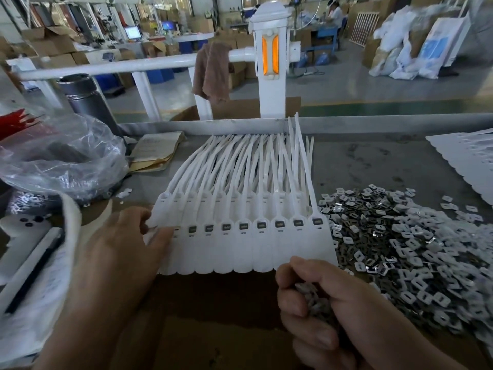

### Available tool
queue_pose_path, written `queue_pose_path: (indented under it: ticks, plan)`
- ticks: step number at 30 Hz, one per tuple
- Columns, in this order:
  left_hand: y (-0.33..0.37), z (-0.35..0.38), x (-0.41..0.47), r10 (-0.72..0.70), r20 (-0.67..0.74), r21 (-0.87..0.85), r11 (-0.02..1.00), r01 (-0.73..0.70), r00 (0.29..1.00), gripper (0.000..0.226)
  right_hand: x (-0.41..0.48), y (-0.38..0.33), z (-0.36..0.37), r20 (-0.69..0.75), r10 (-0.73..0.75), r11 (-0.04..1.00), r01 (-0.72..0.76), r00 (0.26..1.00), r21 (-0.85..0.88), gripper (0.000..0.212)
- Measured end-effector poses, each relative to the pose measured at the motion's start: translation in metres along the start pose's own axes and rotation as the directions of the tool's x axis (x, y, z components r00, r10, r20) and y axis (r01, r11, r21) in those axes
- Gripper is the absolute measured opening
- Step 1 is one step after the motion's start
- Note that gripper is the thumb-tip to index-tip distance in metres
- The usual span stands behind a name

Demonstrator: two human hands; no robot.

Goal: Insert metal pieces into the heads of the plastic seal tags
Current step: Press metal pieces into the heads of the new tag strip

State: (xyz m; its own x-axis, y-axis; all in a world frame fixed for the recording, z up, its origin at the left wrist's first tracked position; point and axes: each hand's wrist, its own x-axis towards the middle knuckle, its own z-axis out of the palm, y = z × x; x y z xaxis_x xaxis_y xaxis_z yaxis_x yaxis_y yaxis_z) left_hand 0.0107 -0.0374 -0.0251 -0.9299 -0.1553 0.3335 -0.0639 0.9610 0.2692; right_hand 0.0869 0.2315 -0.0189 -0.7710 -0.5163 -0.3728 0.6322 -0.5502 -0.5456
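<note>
A joined strip of white seal tags (256,252) is laid flat at the middle of the table (373,161), tails fanned away toward the far rail. Along the row of heads (242,226), dark inserts are seen in most sockets. The sockets at the left end are covered by the thumb, so their fill cannot be told.

The strip's left end is pinched by the left hand (128,252), fingers under the edge and thumb on top. The right hand (314,297) is curled into a loose fist round a handful of metal pieces (316,303), just near the strip's lower right corner.

Step judged: insertion on this strip is nearly done, with stock held ready. Next, one piece would need to be worked to the fingertips, turned flat and pressed square into any empty socket while the strip is steadied.

A loose pile of metal pieces (416,244) lies just right of the strip. A second strip (466,161) is seen far right, a clear plastic bag (66,161) far left.
</note>
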Motion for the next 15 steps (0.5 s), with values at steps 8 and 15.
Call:
queue_pose_path:
  ticks: [8,15]
  plan:
    - [0.009,-0.002,-0.027,0.257,0.027,-0.008,0.966,-0.257,0.966,0.045,0.0,0.001,0.002,0.025,0.014,1.0,-0.014,1.0,0.004,0.024]
    - [0.013,-0.001,-0.031,0.188,-0.009,-0.024,0.982,-0.189,0.982,0.033,0.0,0.001,0.002,-0.002,0.019,1.0,-0.019,1.0,0.0,0.023]
